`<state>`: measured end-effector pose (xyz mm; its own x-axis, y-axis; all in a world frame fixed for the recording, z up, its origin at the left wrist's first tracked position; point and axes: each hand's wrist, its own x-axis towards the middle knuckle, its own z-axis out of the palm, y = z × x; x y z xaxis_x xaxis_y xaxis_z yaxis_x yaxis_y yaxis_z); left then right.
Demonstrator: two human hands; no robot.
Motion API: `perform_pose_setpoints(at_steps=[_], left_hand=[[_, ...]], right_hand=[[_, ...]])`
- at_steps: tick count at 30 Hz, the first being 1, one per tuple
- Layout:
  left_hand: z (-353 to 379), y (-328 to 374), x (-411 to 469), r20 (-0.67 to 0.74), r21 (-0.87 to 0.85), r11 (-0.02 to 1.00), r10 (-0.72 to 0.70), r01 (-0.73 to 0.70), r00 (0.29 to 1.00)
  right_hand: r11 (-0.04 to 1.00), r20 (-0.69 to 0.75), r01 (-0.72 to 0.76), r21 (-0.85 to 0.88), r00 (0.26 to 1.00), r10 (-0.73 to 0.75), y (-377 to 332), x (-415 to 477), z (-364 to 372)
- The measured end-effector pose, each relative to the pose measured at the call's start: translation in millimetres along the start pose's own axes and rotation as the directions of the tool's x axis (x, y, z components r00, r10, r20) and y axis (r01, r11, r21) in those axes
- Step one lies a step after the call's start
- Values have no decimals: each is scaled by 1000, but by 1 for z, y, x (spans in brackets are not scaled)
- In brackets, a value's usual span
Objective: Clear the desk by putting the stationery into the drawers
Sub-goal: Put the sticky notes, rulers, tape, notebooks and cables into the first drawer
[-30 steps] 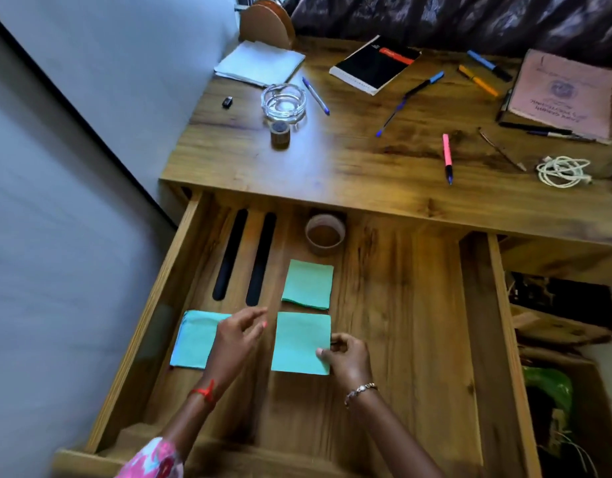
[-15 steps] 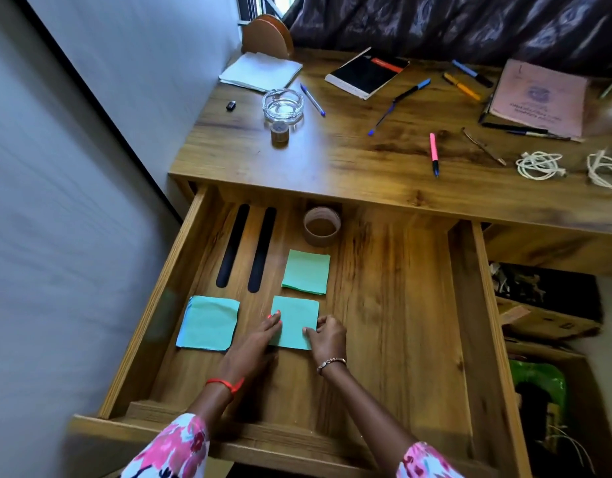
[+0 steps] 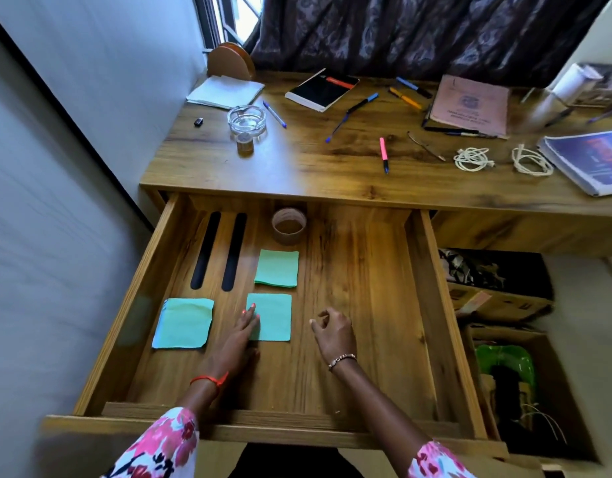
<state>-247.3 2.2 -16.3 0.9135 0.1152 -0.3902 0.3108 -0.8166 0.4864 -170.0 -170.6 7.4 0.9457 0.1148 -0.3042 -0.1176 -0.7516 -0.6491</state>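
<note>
down in the open drawer (image 3: 432, 305), the left hand (image 3: 240, 331) lies flat, fingers together on the near green note pad (image 3: 275, 317), the right hand (image 3: 333, 331) loosely curled and empty beside it, pens remaining on the tabletop (image 3: 314, 174).

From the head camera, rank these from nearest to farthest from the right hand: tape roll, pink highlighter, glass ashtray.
From the right hand:
1. Tape roll, at the drawer's back.
2. Pink highlighter, on the desk above the drawer.
3. Glass ashtray, far left of the desk.
</note>
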Motion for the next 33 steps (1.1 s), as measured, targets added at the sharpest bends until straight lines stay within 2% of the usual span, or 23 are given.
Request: perform_pose_setpoints(at_steps=[6, 10, 15, 19, 24, 29, 33], left_hand=[[-2, 26, 2, -74, 79, 995, 59, -53, 995], [-5, 58, 7, -120, 96, 985, 153, -142, 981], [-9, 102, 17, -121, 103, 944, 325, -314, 938], [-12, 143, 15, -98, 84, 916, 400, -393, 911], [-5, 190, 7, -116, 85, 845, 534, -527, 837], [3, 238, -2, -115, 53, 766, 642, -641, 758], [16, 286, 10, -118, 47, 752, 658, -657, 744]], right_hand=[[990, -141, -6, 141, 990, 26, 30, -13, -55], [984, -228, 25, 178, 974, 16, 51, -27, -101], [989, -363, 75, 124, 932, -25, 76, -49, -147], [994, -470, 95, 61, 881, -56, 94, -75, -169], [997, -503, 79, -26, 860, -81, 120, -106, -185], [999, -520, 36, -11, 854, -36, 153, -123, -209], [1000, -528, 9, -20, 849, -18, 186, -114, -243]])
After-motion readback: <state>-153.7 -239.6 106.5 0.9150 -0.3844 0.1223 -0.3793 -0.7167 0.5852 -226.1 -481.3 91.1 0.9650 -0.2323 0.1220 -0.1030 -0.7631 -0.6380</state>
